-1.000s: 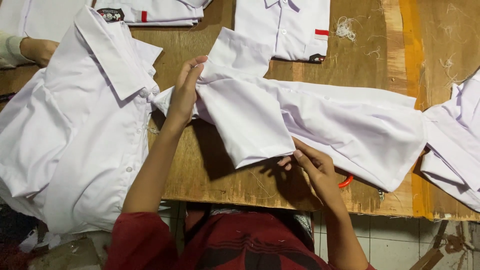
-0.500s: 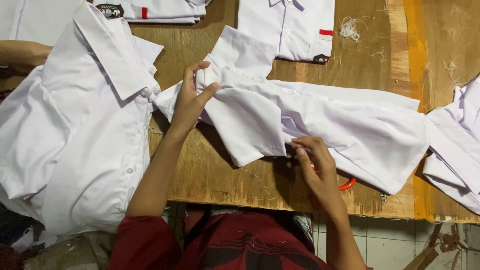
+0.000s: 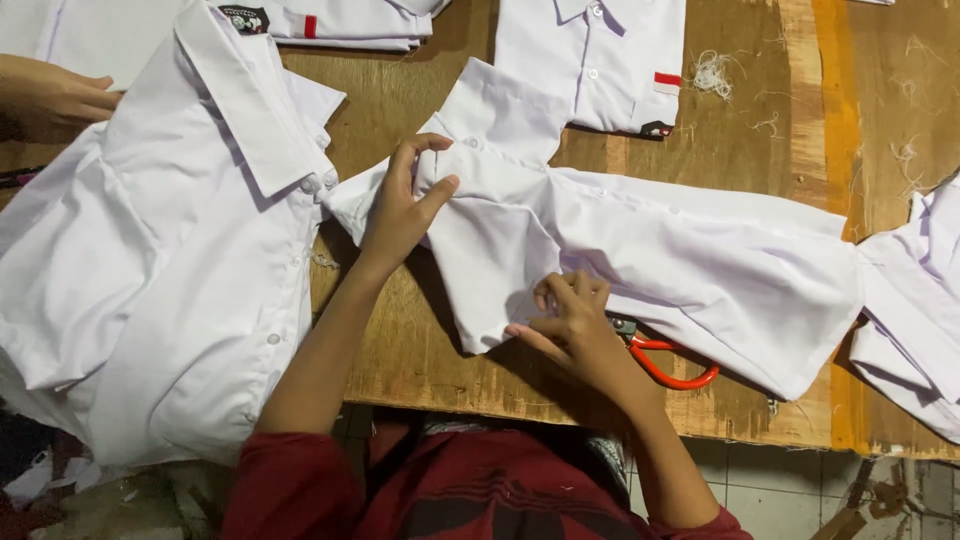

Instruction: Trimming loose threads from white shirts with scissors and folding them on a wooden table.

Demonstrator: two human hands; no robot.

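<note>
Looking down w/ the head camera, we go left to right. Far left, upper edge: another person's hand rests on white cloth. Next, a big white shirt lies spread flat, collar up top, button strip down its middle, its lower part hanging over the near edge of the wooden counter. At the top edge, a folded white shirt w/ a dark badge & a small red tab.

Centre: our left hand is closed on the left end of the shirt being folded, thumb on top & fingers curled over a bunched fold near its collar. That shirt lies across the middle of the counter, stretching right. Our right hand is at its near edge, fingertips pinched together on the hem of a folded-over flap. Just right of that hand, orange-handled scissors lie on the counter, partly under the cloth.

Above, at top centre, another white shirt w/ buttons & a red tab. Loose thread scraps beside it. Far right, more white cloth at the frame edge. Our red sleeves show at the bottom.
</note>
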